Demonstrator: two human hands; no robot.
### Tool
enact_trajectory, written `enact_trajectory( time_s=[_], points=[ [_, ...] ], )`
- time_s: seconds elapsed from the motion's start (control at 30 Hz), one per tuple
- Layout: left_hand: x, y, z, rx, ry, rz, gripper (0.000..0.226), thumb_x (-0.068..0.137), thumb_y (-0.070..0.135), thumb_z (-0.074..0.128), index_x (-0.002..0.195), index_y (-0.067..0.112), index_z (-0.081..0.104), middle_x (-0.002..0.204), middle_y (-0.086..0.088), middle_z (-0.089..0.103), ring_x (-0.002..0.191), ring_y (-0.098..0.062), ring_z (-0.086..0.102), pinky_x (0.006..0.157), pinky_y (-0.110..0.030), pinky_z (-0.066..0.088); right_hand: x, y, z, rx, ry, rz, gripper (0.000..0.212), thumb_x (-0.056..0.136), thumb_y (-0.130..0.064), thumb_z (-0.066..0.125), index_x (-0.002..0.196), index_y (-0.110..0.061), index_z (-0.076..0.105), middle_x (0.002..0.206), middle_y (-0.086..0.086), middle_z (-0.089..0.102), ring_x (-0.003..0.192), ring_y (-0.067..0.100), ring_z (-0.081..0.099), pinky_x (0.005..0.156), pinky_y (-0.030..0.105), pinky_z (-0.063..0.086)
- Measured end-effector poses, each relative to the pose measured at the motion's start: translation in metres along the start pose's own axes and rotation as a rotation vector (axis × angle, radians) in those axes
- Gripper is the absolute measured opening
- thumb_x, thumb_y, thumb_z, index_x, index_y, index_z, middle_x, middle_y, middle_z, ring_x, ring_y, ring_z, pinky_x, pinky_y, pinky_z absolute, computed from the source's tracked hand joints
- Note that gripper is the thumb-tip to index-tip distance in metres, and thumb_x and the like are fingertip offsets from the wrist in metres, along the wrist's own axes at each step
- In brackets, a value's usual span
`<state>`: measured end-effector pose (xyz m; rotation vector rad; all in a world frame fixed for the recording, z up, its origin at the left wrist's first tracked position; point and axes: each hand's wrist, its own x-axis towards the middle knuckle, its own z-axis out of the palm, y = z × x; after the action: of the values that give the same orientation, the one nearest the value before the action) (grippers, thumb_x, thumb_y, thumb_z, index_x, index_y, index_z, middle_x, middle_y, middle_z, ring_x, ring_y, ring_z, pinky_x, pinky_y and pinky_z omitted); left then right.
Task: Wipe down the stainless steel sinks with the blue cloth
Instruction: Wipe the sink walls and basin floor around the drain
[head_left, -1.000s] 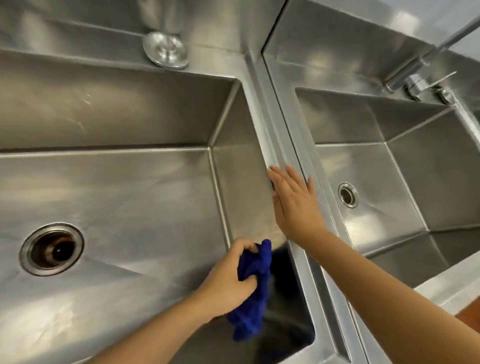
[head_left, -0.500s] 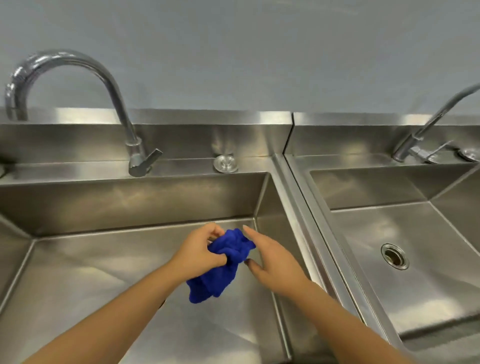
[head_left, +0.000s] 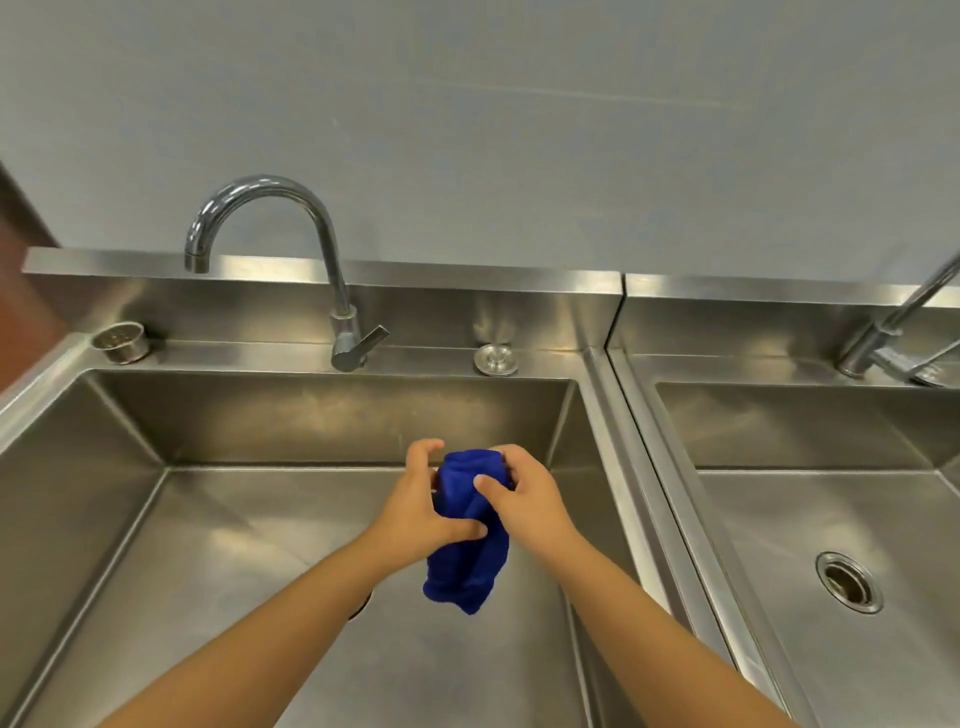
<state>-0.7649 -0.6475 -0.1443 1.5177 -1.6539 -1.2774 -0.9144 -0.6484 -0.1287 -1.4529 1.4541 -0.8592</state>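
A bunched blue cloth hangs in the air above the left stainless steel sink. My left hand holds its left side with the thumb curled under. My right hand grips its upper right part, thumb across the front. The cloth's lower end dangles free below both hands. The right stainless steel sink lies beyond a raised divider. My left forearm hides most of the left sink's drain.
A curved faucet with a lever stands behind the left sink. On the back ledge sit a round strainer basket and a metal drain plug. A second faucet and an open drain belong to the right sink.
My right hand left the divider and now grips the cloth together with my left hand. The cloth rose off the sink wall. The view tilted up toward the faucets and wall.
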Motion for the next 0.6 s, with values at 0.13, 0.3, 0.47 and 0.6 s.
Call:
enact_trajectory(
  time_s=[0.13, 0.3, 0.47, 0.6],
  points=[
    [-0.004, -0.003, -0.026, -0.029, -0.169, -0.042, 0.081, 0.069, 0.002, 0.081, 0.13, 0.028, 0.036, 0.1, -0.01, 0.063, 0.088, -0.027, 0.069, 0.075, -0.042, 0.06, 0.003, -0.017, 0.002, -0.133, -0.069, -0.127, 0.016, 0.094, -0.012, 0.053, 0.102, -0.025, 0.058, 0.095, -0.008, 0.063, 0.09, 0.01, 0.059, 0.079, 0.025, 0.048],
    [-0.007, -0.007, -0.056, 0.122, -0.179, 0.006, 0.086, 0.057, 0.021, 0.085, 0.131, 0.03, 0.043, 0.104, -0.008, 0.064, 0.086, -0.026, 0.065, 0.076, -0.041, 0.058, 0.005, -0.039, 0.009, -0.257, -0.227, -0.211, 0.022, 0.095, -0.012, 0.049, 0.105, -0.029, 0.06, 0.098, -0.007, 0.064, 0.095, 0.013, 0.06, 0.088, 0.039, 0.05],
    [0.009, -0.015, -0.077, 0.489, -0.199, 0.067, 0.051, 0.053, 0.045, 0.081, 0.095, 0.022, 0.062, 0.105, -0.002, 0.06, 0.1, -0.021, 0.052, 0.092, -0.041, 0.044, 0.009, -0.055, 0.013, -0.312, -0.228, -0.251, 0.031, 0.094, -0.011, 0.046, 0.096, -0.041, 0.057, 0.097, -0.012, 0.065, 0.099, 0.013, 0.059, 0.094, 0.046, 0.046],
    [0.012, -0.022, -0.081, 0.483, -0.227, 0.062, 0.042, 0.074, 0.027, 0.08, 0.111, 0.016, 0.062, 0.122, -0.001, 0.052, 0.114, -0.02, 0.046, 0.099, -0.039, 0.042, 0.005, -0.053, 0.011, -0.234, -0.179, -0.234, 0.028, 0.096, -0.009, 0.048, 0.1, -0.034, 0.06, 0.101, -0.007, 0.065, 0.099, 0.013, 0.059, 0.092, 0.041, 0.049]
  ],
)
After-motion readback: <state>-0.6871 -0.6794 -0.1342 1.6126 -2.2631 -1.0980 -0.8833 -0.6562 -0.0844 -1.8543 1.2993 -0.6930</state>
